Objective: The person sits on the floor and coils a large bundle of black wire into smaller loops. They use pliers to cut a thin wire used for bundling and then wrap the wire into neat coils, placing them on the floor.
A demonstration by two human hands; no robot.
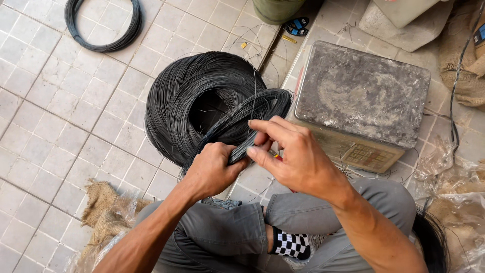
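- A small wire ring (103, 28) lies flat on the tiled floor (60, 111) at the far left, well apart from the hands.
- A piece of burlap (103, 210) lies on the floor by the person's left knee.
- A big wire coil (202, 103) of thin black wire lies flat on the floor in front of the person, with a dark hollow in its middle.
- The left hand (212, 169) is closed in a fist around a wire bundle (247, 119), fingers wrapped tight over the strands near its lower end.
- The bundle rises from that fist and arches up and to the right, over the near edge of the coil, touching it.
- The right hand (293, 154) meets the bundle just beside the left; its thumb and forefinger pinch the strands, the other fingers stretched out straight above them.
- Grey trousers (222, 235) and a checkered sock (291, 243) show below the hands; the person sits cross-legged.
- A scale (361, 98) with a worn metal plate stands on the floor just right of the coil.
- Clear plastic bags (454, 202) lie crumpled at the far right.
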